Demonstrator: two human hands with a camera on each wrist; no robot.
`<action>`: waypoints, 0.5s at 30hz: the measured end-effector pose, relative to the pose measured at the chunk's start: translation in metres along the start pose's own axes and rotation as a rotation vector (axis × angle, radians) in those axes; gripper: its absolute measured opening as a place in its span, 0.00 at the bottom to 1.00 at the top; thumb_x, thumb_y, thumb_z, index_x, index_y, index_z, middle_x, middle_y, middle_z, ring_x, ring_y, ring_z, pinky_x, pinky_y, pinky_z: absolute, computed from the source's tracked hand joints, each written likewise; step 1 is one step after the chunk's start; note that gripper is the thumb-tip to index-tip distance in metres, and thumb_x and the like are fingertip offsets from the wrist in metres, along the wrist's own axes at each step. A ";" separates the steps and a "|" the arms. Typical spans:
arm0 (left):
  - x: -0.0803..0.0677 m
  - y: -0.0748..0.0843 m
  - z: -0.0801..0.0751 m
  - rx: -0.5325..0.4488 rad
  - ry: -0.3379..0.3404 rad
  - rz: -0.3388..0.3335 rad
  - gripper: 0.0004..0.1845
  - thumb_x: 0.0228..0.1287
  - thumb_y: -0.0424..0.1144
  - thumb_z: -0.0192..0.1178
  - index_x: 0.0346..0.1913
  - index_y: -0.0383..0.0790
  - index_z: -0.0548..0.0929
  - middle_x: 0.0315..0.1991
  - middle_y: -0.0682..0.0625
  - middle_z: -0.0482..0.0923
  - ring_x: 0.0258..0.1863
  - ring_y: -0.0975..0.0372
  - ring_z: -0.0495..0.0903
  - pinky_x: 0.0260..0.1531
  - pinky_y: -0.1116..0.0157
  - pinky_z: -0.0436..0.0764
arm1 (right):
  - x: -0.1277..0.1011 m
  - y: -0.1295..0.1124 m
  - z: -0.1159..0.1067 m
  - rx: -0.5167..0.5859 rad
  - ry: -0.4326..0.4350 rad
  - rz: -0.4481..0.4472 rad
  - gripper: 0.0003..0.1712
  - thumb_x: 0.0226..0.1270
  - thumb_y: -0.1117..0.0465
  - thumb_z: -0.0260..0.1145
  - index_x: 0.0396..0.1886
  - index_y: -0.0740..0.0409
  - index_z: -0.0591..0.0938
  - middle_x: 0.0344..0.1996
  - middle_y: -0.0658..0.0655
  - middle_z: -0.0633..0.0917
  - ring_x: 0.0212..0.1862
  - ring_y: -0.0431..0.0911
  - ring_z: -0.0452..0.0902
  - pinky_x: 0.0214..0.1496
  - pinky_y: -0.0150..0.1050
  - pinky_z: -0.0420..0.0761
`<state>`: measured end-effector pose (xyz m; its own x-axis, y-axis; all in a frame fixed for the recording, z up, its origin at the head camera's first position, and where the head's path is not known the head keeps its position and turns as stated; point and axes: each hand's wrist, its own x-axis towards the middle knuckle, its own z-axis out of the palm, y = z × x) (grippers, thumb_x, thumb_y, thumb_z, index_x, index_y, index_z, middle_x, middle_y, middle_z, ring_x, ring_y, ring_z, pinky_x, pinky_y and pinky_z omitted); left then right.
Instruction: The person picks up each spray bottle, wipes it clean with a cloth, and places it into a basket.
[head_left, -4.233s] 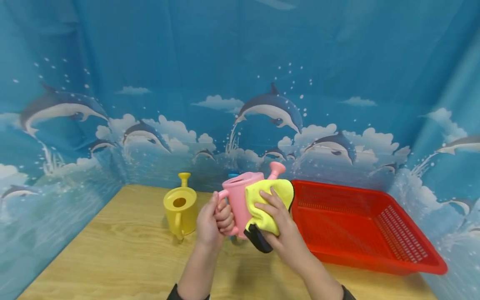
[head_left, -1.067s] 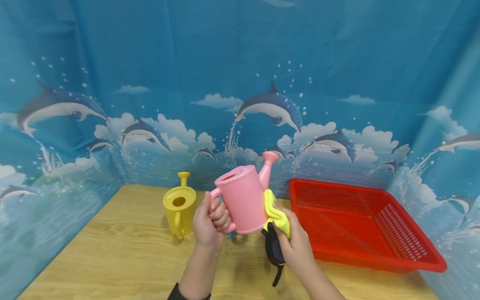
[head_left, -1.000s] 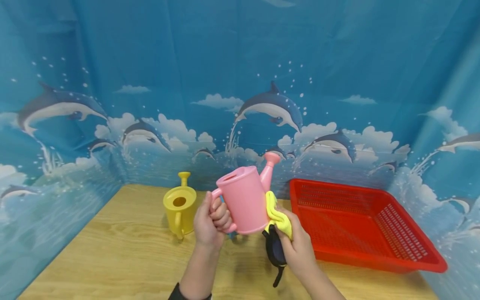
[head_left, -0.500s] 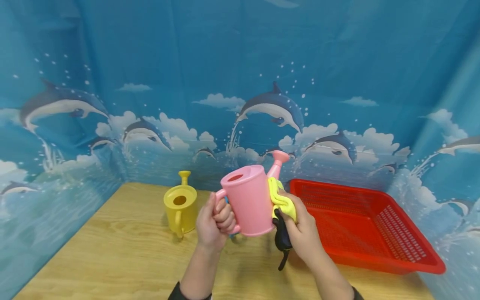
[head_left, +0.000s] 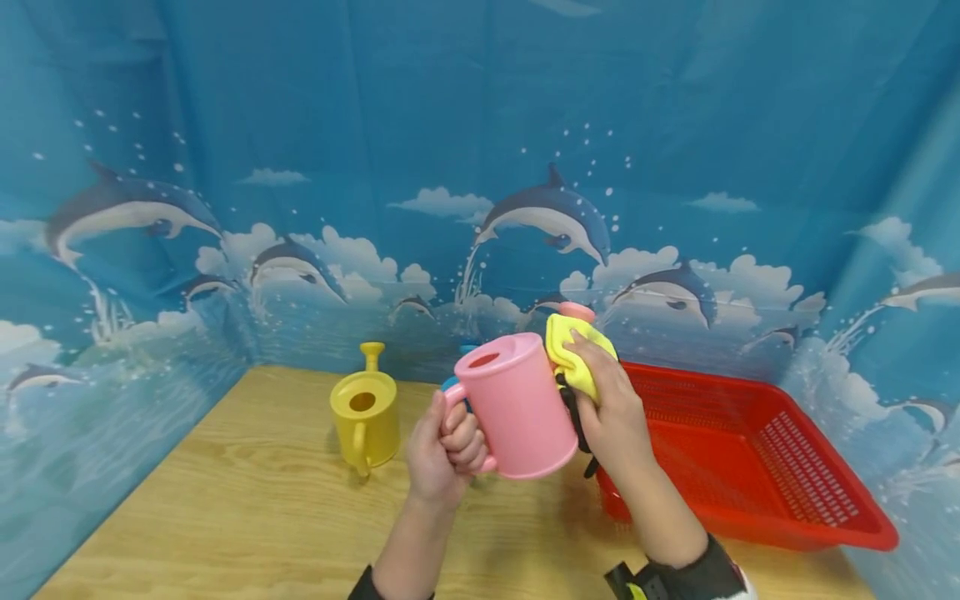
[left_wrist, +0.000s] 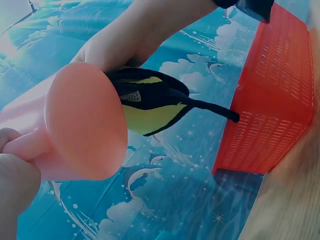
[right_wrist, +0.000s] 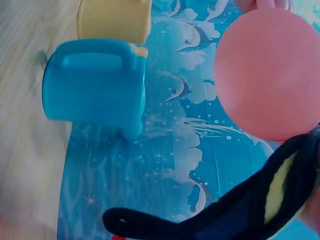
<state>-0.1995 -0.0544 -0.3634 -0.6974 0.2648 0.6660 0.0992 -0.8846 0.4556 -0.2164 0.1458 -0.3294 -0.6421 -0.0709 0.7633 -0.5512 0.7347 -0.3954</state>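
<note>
A pink watering can [head_left: 517, 408] is held above the table, tilted a little to the right. My left hand [head_left: 446, 450] grips its handle with curled fingers. With my right hand [head_left: 615, 408] I hold a yellow cloth [head_left: 577, 354] with black edging around the can's spout, so only the pink spout head [head_left: 576, 312] shows above it. In the left wrist view the cloth's dark side and loop [left_wrist: 215, 109] hang free below the right hand. The right wrist view shows the can's round base [right_wrist: 270, 75].
A yellow watering can [head_left: 365, 421] stands on the wooden table [head_left: 247, 500] at left. Behind the pink can is a blue watering can [right_wrist: 95, 87], mostly hidden in the head view. A red plastic basket [head_left: 750, 517] lies at right, close to my right forearm. A dolphin-print curtain surrounds the table.
The cloth has moved up from the can's right side onto the spout. Both hands and the pink can have shifted slightly right.
</note>
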 end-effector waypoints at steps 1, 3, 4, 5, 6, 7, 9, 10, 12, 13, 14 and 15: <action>0.000 0.000 0.000 0.003 0.003 0.003 0.25 0.79 0.47 0.14 0.21 0.46 0.50 0.13 0.56 0.45 0.09 0.65 0.43 0.09 0.69 0.40 | 0.002 0.001 0.001 -0.005 0.017 -0.029 0.28 0.60 0.71 0.67 0.61 0.51 0.75 0.63 0.56 0.77 0.63 0.58 0.71 0.57 0.62 0.75; 0.000 -0.001 0.001 0.007 0.004 0.012 0.25 0.79 0.47 0.14 0.21 0.46 0.50 0.13 0.55 0.46 0.08 0.65 0.43 0.09 0.68 0.40 | 0.006 0.002 0.002 -0.008 0.044 -0.070 0.28 0.59 0.71 0.68 0.60 0.52 0.76 0.62 0.56 0.78 0.63 0.57 0.71 0.58 0.61 0.75; 0.000 -0.001 0.001 0.011 0.003 0.015 0.25 0.79 0.47 0.15 0.21 0.46 0.50 0.13 0.55 0.46 0.08 0.65 0.43 0.09 0.68 0.40 | 0.008 0.003 0.002 -0.008 0.056 -0.081 0.28 0.59 0.71 0.68 0.59 0.53 0.76 0.62 0.56 0.78 0.63 0.57 0.71 0.58 0.61 0.75; 0.000 -0.001 0.001 0.009 0.003 0.015 0.25 0.79 0.48 0.16 0.21 0.46 0.50 0.13 0.55 0.46 0.08 0.65 0.43 0.09 0.68 0.40 | 0.009 0.003 0.003 -0.006 0.064 -0.087 0.28 0.59 0.70 0.69 0.59 0.53 0.76 0.61 0.56 0.78 0.62 0.57 0.71 0.58 0.60 0.75; 0.000 -0.001 0.001 0.008 -0.002 0.017 0.25 0.79 0.47 0.15 0.21 0.46 0.50 0.13 0.55 0.46 0.08 0.65 0.43 0.09 0.68 0.40 | 0.011 0.003 0.003 -0.005 0.064 -0.084 0.27 0.59 0.70 0.69 0.59 0.53 0.76 0.61 0.56 0.79 0.63 0.56 0.71 0.59 0.60 0.75; 0.000 0.000 0.001 0.001 -0.003 0.015 0.25 0.79 0.48 0.16 0.21 0.46 0.50 0.13 0.56 0.45 0.08 0.66 0.43 0.09 0.69 0.40 | 0.012 0.003 0.003 -0.005 0.059 -0.074 0.27 0.60 0.68 0.69 0.59 0.52 0.76 0.61 0.56 0.79 0.63 0.56 0.70 0.58 0.60 0.75; 0.000 0.000 0.000 -0.013 -0.014 0.016 0.25 0.79 0.49 0.18 0.21 0.46 0.49 0.13 0.56 0.45 0.08 0.66 0.43 0.09 0.69 0.40 | 0.012 0.002 0.002 0.001 0.026 -0.038 0.27 0.61 0.66 0.68 0.60 0.50 0.75 0.61 0.56 0.78 0.63 0.55 0.69 0.55 0.61 0.77; 0.000 0.001 -0.001 -0.016 -0.013 0.017 0.25 0.79 0.49 0.18 0.21 0.45 0.49 0.13 0.56 0.45 0.08 0.66 0.42 0.09 0.69 0.40 | 0.012 0.001 0.001 0.005 0.001 -0.015 0.27 0.62 0.65 0.68 0.61 0.49 0.75 0.62 0.56 0.77 0.64 0.55 0.68 0.55 0.62 0.77; 0.000 0.002 -0.002 -0.017 -0.011 0.018 0.25 0.79 0.49 0.18 0.20 0.45 0.49 0.13 0.56 0.45 0.08 0.66 0.42 0.09 0.70 0.40 | 0.010 0.001 -0.001 0.025 -0.062 0.033 0.27 0.64 0.64 0.66 0.62 0.48 0.73 0.63 0.56 0.76 0.65 0.55 0.66 0.54 0.63 0.76; 0.000 0.003 -0.003 -0.012 -0.002 0.018 0.25 0.79 0.49 0.20 0.20 0.46 0.49 0.13 0.56 0.45 0.08 0.66 0.42 0.09 0.69 0.40 | 0.009 0.000 -0.001 0.041 -0.090 0.054 0.26 0.65 0.64 0.65 0.63 0.47 0.73 0.63 0.56 0.75 0.66 0.55 0.66 0.54 0.64 0.76; 0.000 0.003 -0.003 -0.001 0.003 0.020 0.25 0.79 0.49 0.19 0.20 0.46 0.49 0.13 0.56 0.45 0.08 0.65 0.42 0.09 0.69 0.40 | 0.007 0.000 -0.002 0.059 -0.115 0.075 0.27 0.66 0.63 0.64 0.64 0.47 0.72 0.64 0.55 0.74 0.66 0.55 0.65 0.54 0.64 0.76; 0.000 0.004 -0.004 0.009 0.011 0.024 0.25 0.79 0.48 0.18 0.20 0.46 0.49 0.12 0.56 0.45 0.08 0.65 0.43 0.09 0.69 0.40 | 0.006 0.000 -0.002 0.081 -0.132 0.091 0.26 0.66 0.63 0.64 0.64 0.47 0.72 0.64 0.55 0.74 0.67 0.55 0.66 0.55 0.64 0.75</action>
<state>-0.2018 -0.0593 -0.3637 -0.7023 0.2394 0.6704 0.1223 -0.8872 0.4449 -0.2189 0.1474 -0.3239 -0.7529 -0.0981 0.6508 -0.5251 0.6857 -0.5041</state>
